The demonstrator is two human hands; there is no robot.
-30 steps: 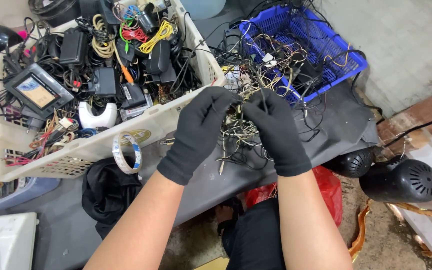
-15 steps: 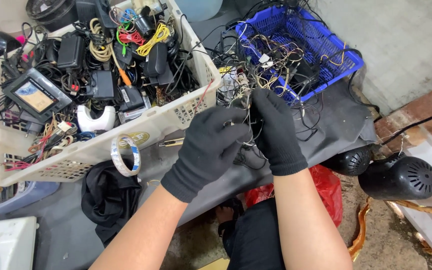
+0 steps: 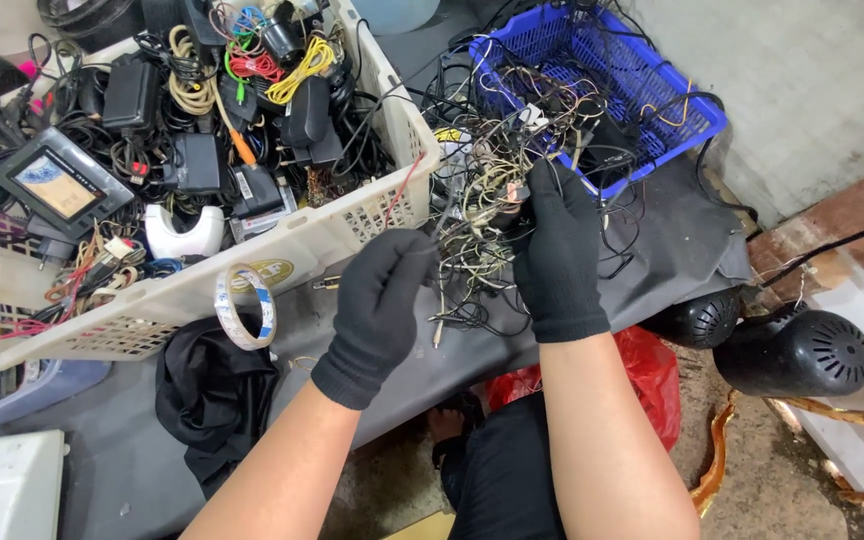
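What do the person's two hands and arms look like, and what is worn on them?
Both the left hand and the right hand wear snug, plain black knit gloves with ribbed cuffs ending at the wrists. No markings show on them. The forearms are bare, with no sleeves, watch or bands in view.

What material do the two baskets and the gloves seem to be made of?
White basket: likely moulded plastic, matt and yellowed, with a lattice wall. Blue basket: probably plastic too, with a glossier mesh. Gloves on the left hand and right hand: apparently black knit fabric, matt and soft.
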